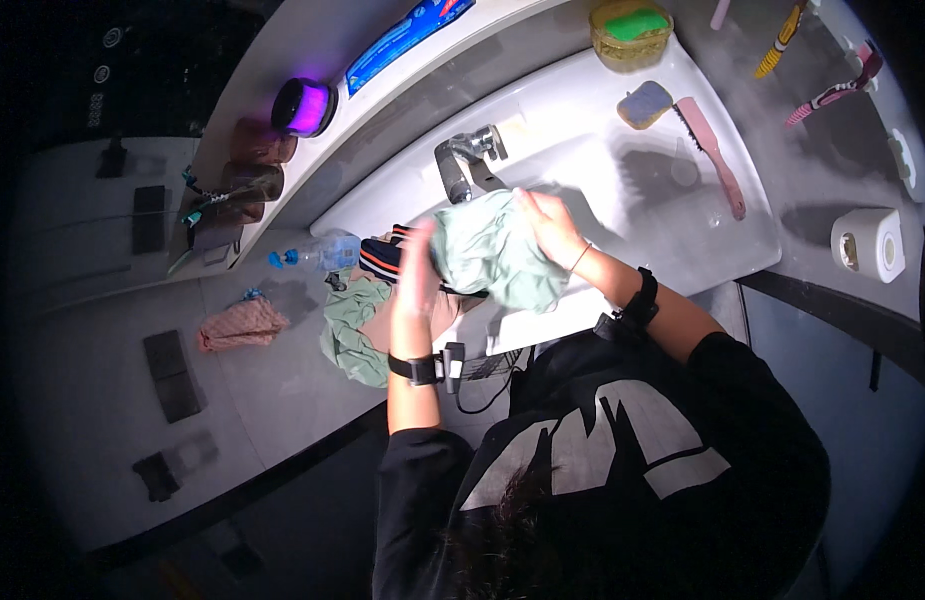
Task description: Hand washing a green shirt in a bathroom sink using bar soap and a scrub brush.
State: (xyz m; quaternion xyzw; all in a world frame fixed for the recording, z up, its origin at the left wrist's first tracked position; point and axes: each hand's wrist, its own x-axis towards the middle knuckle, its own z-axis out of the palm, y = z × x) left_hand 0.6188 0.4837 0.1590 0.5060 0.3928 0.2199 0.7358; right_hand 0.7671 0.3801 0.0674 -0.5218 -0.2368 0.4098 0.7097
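Note:
A pale green cloth (492, 247) hangs bunched between my hands, over the near side of a white sink (642, 202). My right hand (548, 225) grips its upper right edge, thumb and fingers closed on the fabric. My left hand (417, 274) is blurred along the cloth's left side; whether its fingers hold the fabric cannot be told. Behind the cloth a metal faucet (455, 172) partly shows. Left of my left hand lies a pile of clothes, with a green garment (357, 330), a beige one (380, 319) and a dark striped one (380, 259).
A clear bottle with a blue cap (331, 251) lies by the pile. A pink cloth bundle (241, 326) rests on the counter (282, 405). On the sink's right rim are a sponge (645, 105) and a pink brush (710, 150). A shelf (312, 157) overhangs the back.

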